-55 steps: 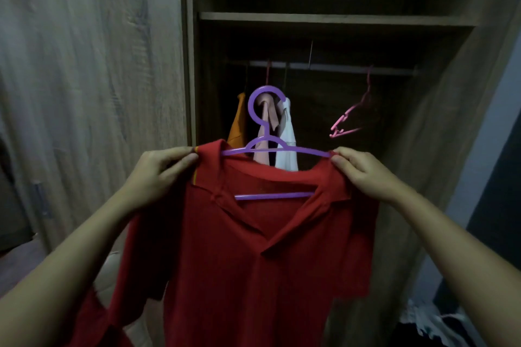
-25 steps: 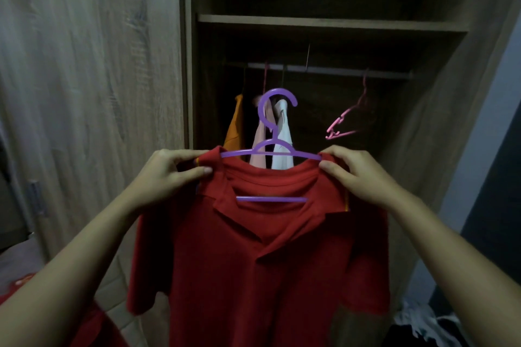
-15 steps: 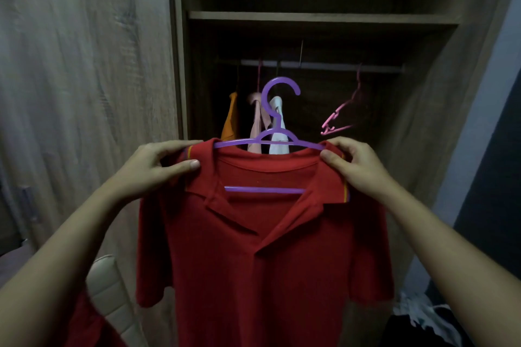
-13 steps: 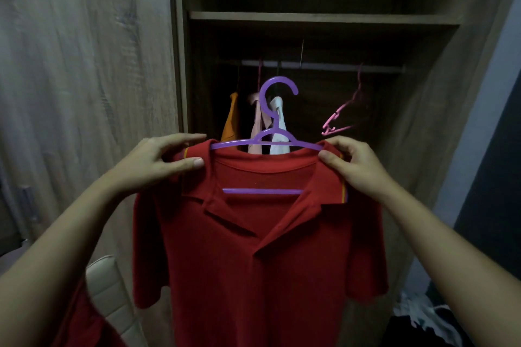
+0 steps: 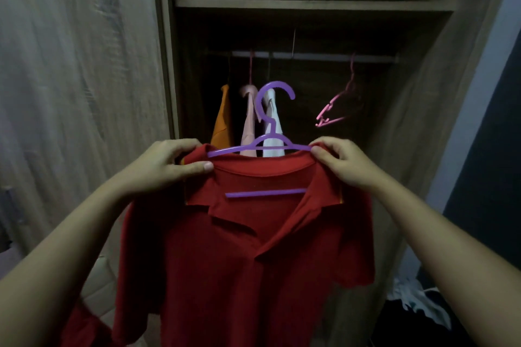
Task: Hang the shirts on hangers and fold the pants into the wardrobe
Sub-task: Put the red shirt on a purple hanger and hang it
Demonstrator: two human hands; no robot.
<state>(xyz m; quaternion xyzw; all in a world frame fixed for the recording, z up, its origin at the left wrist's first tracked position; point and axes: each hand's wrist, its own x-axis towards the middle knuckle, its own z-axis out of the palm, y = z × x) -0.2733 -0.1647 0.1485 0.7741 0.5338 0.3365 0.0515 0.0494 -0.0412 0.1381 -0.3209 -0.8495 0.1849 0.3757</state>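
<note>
A red polo shirt (image 5: 242, 256) hangs on a purple plastic hanger (image 5: 266, 127), held up in front of the open wardrobe. My left hand (image 5: 166, 166) pinches the shirt's left shoulder at the collar. At the other shoulder, my right hand (image 5: 341, 162) grips the cloth over the hanger's end. The hanger's hook points up, below the wardrobe rail (image 5: 310, 56) and apart from it. The collar lies open and the hanger's lower bar shows through the neck.
On the rail hang an orange shirt (image 5: 222, 118), a pink shirt (image 5: 249, 121) and a white shirt (image 5: 273, 124), with an empty pink hanger (image 5: 337, 107) to their right. A shelf (image 5: 310, 4) runs above. A closed wardrobe door (image 5: 79, 79) stands at left. Clothes (image 5: 414, 301) lie at lower right.
The shirt has settled squarely on the hanger, its shoulders pulled straight. Both hands shifted slightly on the collar, and the shirt sits a little nearer the wardrobe opening.
</note>
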